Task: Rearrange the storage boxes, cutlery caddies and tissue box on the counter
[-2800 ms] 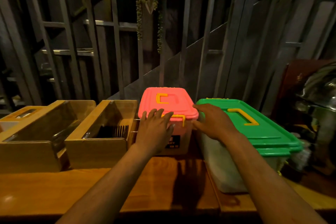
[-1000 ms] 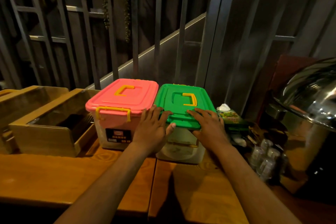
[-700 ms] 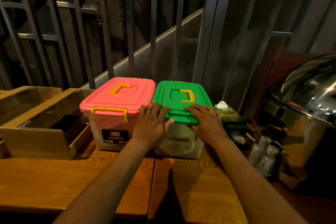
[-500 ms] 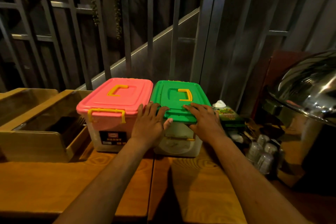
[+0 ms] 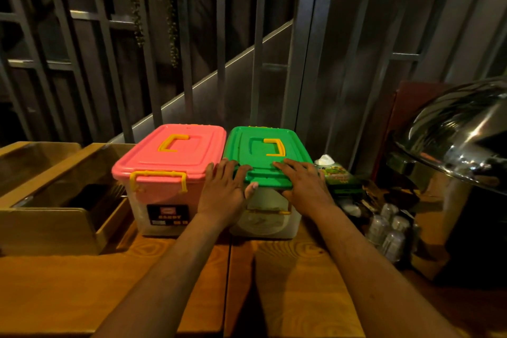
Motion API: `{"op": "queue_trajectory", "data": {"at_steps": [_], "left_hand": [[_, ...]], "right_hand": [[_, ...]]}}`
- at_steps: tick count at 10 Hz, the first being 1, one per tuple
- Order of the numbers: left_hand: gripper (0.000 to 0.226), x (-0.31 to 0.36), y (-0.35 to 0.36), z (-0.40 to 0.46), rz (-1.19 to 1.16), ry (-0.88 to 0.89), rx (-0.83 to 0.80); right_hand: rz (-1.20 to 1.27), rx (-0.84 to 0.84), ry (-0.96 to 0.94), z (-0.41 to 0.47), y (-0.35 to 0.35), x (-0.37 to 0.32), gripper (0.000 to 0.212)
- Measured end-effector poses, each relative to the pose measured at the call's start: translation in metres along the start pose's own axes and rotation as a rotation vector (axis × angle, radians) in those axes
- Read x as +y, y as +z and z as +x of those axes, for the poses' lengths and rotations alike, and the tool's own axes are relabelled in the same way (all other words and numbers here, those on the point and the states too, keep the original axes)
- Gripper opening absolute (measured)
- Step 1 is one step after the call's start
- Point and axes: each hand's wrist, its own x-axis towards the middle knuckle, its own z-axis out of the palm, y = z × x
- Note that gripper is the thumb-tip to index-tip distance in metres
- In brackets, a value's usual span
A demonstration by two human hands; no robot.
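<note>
Storage boxes come first: the clear plastic storage box with the green lid (image 5: pixel 263 156) now sits on the wooden counter (image 5: pixel 82 282) with its left side against the clear box with the pink lid (image 5: pixel 172 156), short end facing near. Nearly three seconds ago it lay slantwise at the right with a gap between the two, so the pair looks lined up, and in the last second it has hardly shifted; I judge this placement nearly finished. Left of the pink box stand the open wooden cutlery caddies (image 5: pixel 55 192), unmoved, with dark cutlery inside. Right of the green box, just beside it, is the green printed tissue box (image 5: pixel 338 177), which the earlier slant had hidden; it probably needs squaring next. Both hands lie flat and spread on the green lid's near edge: the left hand (image 5: pixel 226 189) at its left corner, thumb hooked under the rim, the right hand (image 5: pixel 304 186) at its right, gripping nothing else.
</note>
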Motion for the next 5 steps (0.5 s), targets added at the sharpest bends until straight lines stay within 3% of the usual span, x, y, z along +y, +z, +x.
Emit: {"op": "queue_trajectory", "data": {"at_steps": [3, 4, 5], "left_hand": [[0.062, 0.001, -0.002, 0.001, -0.02, -0.002, -0.075], [0.069, 0.007, -0.017, -0.004, -0.015, -0.031, -0.125], [0.063, 0.012, -0.025, -0.006, -0.011, -0.058, -0.114]], "right_hand": [[-0.068, -0.01, 0.062, -0.005, 0.002, -0.009, 0.073], [-0.08, -0.111, 0.088, -0.015, -0.008, -0.017, 0.089], [-0.046, -0.079, 0.083, -0.023, -0.017, -0.019, 0.087]]}}
